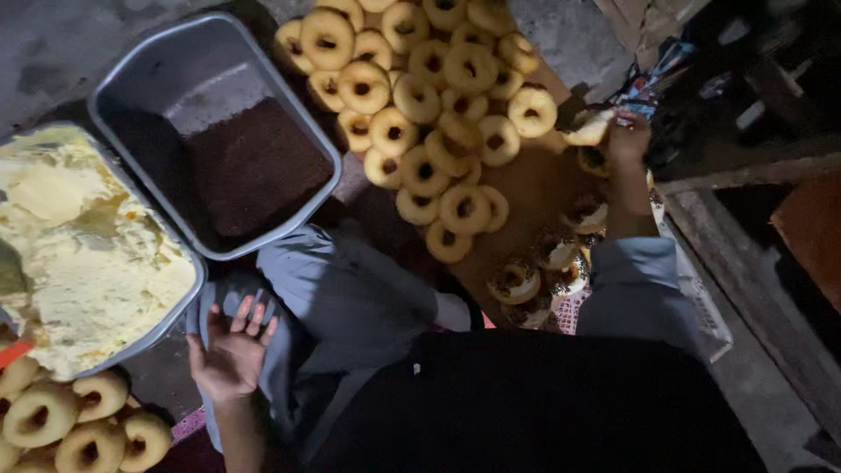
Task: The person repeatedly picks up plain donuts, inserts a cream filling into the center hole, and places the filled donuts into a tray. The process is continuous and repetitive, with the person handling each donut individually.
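Right hand on a plain doughnut, far edge of the pile

Your right hand (627, 138) is reaching out past the big heap of plain doughnuts (429, 96) and has its fingers closed around one doughnut (589, 128), just right of that heap; looks soft and light to me, so I'd pinch it by the outer ring and go gentle, squeeze hard and it'll squash; the topped doughnuts (543, 267) sit nearer you than the heap and will smear if you touch the tops; your left hand (229, 349) is well back from the heap, fingers spread, holding nothing, palm resting on your knee beside the tray of yellow cream (83, 254); the tray of brown sprinkles (254, 166) is left of the heap.
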